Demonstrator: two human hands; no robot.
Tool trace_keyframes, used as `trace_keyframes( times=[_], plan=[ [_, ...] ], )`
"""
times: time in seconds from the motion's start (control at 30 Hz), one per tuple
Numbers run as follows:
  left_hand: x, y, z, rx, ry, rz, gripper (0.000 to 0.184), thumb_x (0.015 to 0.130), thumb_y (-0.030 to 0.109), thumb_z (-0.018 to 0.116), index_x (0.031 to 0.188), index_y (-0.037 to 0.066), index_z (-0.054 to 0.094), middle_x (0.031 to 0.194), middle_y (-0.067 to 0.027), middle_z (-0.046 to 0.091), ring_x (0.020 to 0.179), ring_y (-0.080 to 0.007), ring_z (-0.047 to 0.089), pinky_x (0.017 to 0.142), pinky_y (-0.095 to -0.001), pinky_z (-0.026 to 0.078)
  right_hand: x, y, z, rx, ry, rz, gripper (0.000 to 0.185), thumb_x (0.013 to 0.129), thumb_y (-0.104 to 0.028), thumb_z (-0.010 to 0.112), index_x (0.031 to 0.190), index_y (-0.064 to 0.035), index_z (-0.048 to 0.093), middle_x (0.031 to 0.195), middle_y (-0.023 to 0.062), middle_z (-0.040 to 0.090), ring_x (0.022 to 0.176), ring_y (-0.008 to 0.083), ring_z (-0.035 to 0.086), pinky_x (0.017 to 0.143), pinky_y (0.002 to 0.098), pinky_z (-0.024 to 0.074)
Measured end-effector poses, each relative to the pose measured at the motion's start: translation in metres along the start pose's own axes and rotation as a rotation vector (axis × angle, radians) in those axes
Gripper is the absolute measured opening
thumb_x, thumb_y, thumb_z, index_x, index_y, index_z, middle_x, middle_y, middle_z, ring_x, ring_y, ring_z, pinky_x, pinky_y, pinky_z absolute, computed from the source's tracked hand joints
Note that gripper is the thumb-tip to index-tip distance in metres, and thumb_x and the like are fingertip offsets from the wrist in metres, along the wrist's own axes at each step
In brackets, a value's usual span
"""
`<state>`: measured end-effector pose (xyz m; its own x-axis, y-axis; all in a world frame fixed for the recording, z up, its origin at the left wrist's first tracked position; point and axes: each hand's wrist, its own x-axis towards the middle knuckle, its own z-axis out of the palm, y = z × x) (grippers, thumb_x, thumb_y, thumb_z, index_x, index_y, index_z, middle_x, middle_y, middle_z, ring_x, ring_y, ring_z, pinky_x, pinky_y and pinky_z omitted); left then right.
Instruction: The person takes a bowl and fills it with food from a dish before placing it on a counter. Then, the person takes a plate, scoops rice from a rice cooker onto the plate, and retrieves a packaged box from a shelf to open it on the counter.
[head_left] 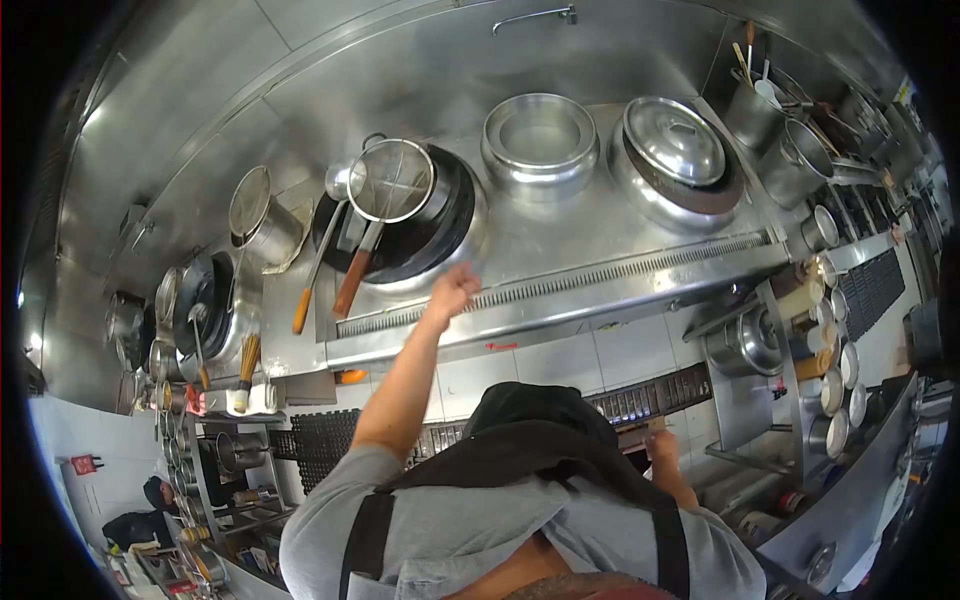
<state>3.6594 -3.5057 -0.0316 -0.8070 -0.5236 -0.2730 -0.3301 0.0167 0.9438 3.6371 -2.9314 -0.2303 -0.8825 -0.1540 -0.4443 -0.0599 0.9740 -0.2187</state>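
Observation:
Over the front grate of the steel stove (540, 240) is my left hand (455, 292), its fingers curled together; whether anything small is inside is hidden. Nearest to it is the black wok (455, 215), with a round mesh strainer (392, 180) across it. The strainer's wooden handle (357, 285) and a ladle's orange handle (302, 310) point toward the front edge. Low at my side, beyond the apron (540, 410), my right hand (662, 447) is small and partly blurred, so its fingers cannot be made out.
A round steel pot (540, 180) stands mid-stove, and a lidded pan (675, 145) sits right of it. Tall pots (795, 160) with utensils are at the far right. A brush (248, 365) and more woks lie left. Shelves of containers (830, 390) stand lower right.

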Motion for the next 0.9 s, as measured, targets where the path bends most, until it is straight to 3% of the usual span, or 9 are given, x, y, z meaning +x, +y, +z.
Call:
trace_keyframes(
  times=[0.1, 0.23, 0.33, 0.43, 0.57, 0.67, 0.73, 0.8, 0.9],
  plan=[
    [0.085, 0.083, -0.017, 0.083, 0.091, 0.169, 0.041, 0.081, 0.012, 0.06, 0.121, 0.002, 0.053, 0.094, -0.0062, 0.064, 0.079, -0.0124, 0.06, 0.06, -0.0276, 0.049, 0.051, -0.043, -0.07, 0.1, 0.143, -0.021, 0.025, 0.078, -0.022, 0.055, 0.078, 0.0001, 0.066, 0.08, 0.0235, 0.064, 0.074, 0.0397, 0.063, 0.069, 0.0475, 0.0507],
    [0.249, 0.183, -0.031, 0.463, 0.176, 0.426, 0.05, 0.078, 0.027, 0.063, 0.12, 0.002, 0.054, 0.104, -0.0162, 0.064, 0.094, -0.0297, 0.062, 0.081, -0.0344, 0.049, 0.056, -0.15, -0.163, 0.552, 0.217, 0.059, 0.024, 0.08, -0.022, 0.057, 0.083, 0.0002, 0.065, 0.066, 0.0179, 0.063, 0.057, 0.0311, 0.063, 0.055, 0.0396, 0.0491],
    [0.392, 0.249, -0.026, 0.722, 0.336, 0.574, 0.06, 0.075, 0.036, 0.062, 0.12, -0.002, 0.052, 0.114, -0.023, 0.058, 0.108, -0.0369, 0.054, 0.093, -0.0387, 0.043, 0.059, -0.159, -0.137, 0.646, 0.196, 0.246, 0.023, 0.082, -0.02, 0.053, 0.088, -0.0015, 0.064, 0.062, 0.0175, 0.061, 0.054, 0.0309, 0.062, 0.053, 0.0388, 0.0482],
    [0.492, 0.295, -0.016, 0.783, 0.555, 0.567, 0.059, 0.072, 0.036, 0.063, 0.114, -0.004, 0.053, 0.117, -0.0239, 0.055, 0.109, -0.0364, 0.053, 0.093, -0.041, 0.043, 0.035, -0.15, -0.092, 0.247, 0.194, 0.103, 0.025, 0.08, -0.021, 0.051, 0.089, -0.0025, 0.064, 0.065, 0.0189, 0.062, 0.059, 0.0361, 0.062, 0.062, 0.0439, 0.0494],
    [0.519, 0.313, 0.018, 0.827, 0.464, 0.535, 0.055, 0.07, 0.033, 0.065, 0.111, -0.002, 0.054, 0.111, -0.0217, 0.059, 0.104, -0.0343, 0.056, 0.091, -0.0412, 0.045, -0.014, -0.156, -0.078, 0.267, 0.119, 0.285, 0.025, 0.076, -0.021, 0.051, 0.084, -0.0047, 0.067, 0.07, 0.02, 0.064, 0.067, 0.0365, 0.064, 0.069, 0.043, 0.0515],
    [0.443, 0.303, 0.048, 0.45, 0.369, 0.55, 0.043, 0.071, 0.025, 0.064, 0.107, 0.001, 0.059, 0.104, -0.0164, 0.063, 0.099, -0.0284, 0.06, 0.086, -0.0371, 0.047, -0.028, -0.15, -0.074, 0.222, -0.035, 0.492, 0.024, 0.074, -0.019, 0.052, 0.079, -0.0025, 0.068, 0.073, 0.0205, 0.064, 0.07, 0.035, 0.065, 0.069, 0.0415, 0.0527],
    [0.409, 0.294, 0.057, 0.287, -0.185, 0.731, 0.033, 0.075, 0.013, 0.062, 0.106, 0.002, 0.062, 0.098, -0.0112, 0.066, 0.093, -0.0198, 0.062, 0.08, -0.0304, 0.048, -0.024, -0.153, -0.084, 0.039, -0.08, 0.436, 0.023, 0.073, -0.018, 0.052, 0.074, -0.0015, 0.067, 0.069, 0.0191, 0.064, 0.067, 0.0313, 0.066, 0.065, 0.0416, 0.0531],
    [0.429, 0.283, 0.058, 0.185, -0.059, 0.67, 0.028, 0.076, 0.012, 0.061, 0.103, 0.002, 0.063, 0.093, -0.0086, 0.067, 0.088, -0.017, 0.062, 0.076, -0.0286, 0.048, 0.001, -0.126, -0.07, -0.111, -0.039, 0.336, 0.026, 0.077, -0.023, 0.052, 0.079, -0.0032, 0.069, 0.074, 0.0212, 0.064, 0.071, 0.034, 0.065, 0.068, 0.0416, 0.0514],
    [0.452, 0.258, 0.061, 0.155, 0.135, 0.599, 0.023, 0.077, 0.011, 0.062, 0.098, 0.002, 0.064, 0.083, -0.0038, 0.066, 0.075, -0.0128, 0.062, 0.065, -0.0254, 0.048, 0.055, -0.155, -0.102, 0.334, 0.047, 0.471, 0.026, 0.083, -0.023, 0.052, 0.086, -0.0017, 0.067, 0.07, 0.0186, 0.065, 0.056, 0.0236, 0.065, 0.058, 0.0346, 0.0509]
  ],
)
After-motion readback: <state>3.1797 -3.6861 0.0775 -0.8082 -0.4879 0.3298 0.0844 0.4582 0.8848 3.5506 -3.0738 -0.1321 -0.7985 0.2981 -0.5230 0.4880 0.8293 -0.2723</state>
